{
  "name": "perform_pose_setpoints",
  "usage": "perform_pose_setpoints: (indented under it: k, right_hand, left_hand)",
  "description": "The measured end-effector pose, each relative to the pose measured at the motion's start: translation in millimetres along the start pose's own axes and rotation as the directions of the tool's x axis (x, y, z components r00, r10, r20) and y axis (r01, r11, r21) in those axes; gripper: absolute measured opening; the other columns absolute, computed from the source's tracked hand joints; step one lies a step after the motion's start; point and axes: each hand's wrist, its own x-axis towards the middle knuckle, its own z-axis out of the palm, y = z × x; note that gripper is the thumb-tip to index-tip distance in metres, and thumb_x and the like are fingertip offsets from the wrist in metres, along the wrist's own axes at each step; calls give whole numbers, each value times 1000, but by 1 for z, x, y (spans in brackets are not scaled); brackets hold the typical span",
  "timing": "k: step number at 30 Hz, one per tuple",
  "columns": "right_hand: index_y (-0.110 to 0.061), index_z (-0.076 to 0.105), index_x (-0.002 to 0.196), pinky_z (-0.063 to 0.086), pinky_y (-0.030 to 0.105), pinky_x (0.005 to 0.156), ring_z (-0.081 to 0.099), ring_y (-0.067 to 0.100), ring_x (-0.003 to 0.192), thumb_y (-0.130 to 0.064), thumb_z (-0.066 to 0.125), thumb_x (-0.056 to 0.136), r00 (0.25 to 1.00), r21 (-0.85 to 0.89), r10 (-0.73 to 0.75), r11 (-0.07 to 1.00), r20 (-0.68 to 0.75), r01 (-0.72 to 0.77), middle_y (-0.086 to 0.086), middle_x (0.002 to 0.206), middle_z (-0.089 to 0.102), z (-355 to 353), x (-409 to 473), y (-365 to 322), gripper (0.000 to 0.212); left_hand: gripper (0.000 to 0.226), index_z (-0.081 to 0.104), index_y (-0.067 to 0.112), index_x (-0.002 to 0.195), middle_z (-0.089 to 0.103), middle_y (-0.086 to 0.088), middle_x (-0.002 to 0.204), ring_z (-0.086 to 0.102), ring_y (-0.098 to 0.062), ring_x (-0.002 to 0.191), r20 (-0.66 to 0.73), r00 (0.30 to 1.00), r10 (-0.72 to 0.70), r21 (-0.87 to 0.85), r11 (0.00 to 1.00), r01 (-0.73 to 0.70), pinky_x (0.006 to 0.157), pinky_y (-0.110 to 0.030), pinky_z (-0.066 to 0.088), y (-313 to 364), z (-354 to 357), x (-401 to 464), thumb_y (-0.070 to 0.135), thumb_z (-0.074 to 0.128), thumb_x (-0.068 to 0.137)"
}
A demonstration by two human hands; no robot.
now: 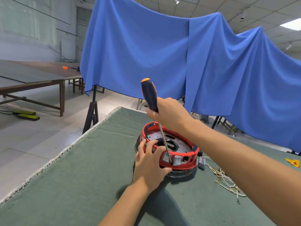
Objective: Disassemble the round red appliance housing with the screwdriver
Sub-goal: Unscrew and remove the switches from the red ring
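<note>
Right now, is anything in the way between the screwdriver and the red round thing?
Nothing visible. The right hand holds the dark blue and orange screwdriver, whose metal shaft already reaches the round red plastic appliance housing between two white switches. The left hand grips the housing's side, clear of the shaft.

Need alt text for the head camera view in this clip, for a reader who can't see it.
A person's right hand holds a screwdriver upright, its tip down at the near rim of a round red appliance housing, between two rocker switches. The left hand grips the housing's near-left side. It sits on a green cloth-covered table, loose white wires to its right.
</note>
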Motion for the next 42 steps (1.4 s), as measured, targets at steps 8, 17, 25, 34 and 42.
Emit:
perform_pose_setpoints:
  k: [8,17,25,34,42]
  right_hand:
    - [-10,42,71,26,31,45,35,20,47,-32,49,92,998,91,42,995,39,-45,3,55,41,11,8,8,31]
    - [-17,48,59,40,23,52,54,11,53,-34,56,90,888,501,379,839,-262,-211,-1,55,60,-18,-40,48,36]
    - [-15,50,63,36,11,52,51,2,51,-45,50,83,509,738,704,650,-496,-181,-10,52,57,-22,-123,79,36]
    - [-21,51,63,39,9,56,55,-4,52,-43,52,84,203,876,889,447,-411,-183,-7,58,59,8,-165,100,31]
    - [-25,50,64,47,35,70,60,16,62,-33,56,94,73,917,938,347,-339,-198,-9,59,59,33,-173,105,31]
  left_hand:
    - [58,38,42,116,15,17,142,0,-21,139,33,999,-18,7,1000,18,108,-50,34,-3,2,5,50,74,71]
    - [61,43,39,128,27,7,145,2,-18,141,-48,997,56,132,990,-49,117,-43,-1,3,-2,-3,51,69,73]
    - [65,40,30,139,34,4,147,15,-16,142,-14,986,166,181,970,-160,117,-37,3,10,-9,-5,44,65,81]
    - [65,57,18,127,54,-5,133,44,-29,129,-33,969,247,213,949,-234,109,-50,30,23,-7,-13,31,80,69]
    - [63,58,15,125,55,-3,127,45,-27,125,-52,969,242,176,957,-230,105,-49,38,23,-4,-11,26,82,68]
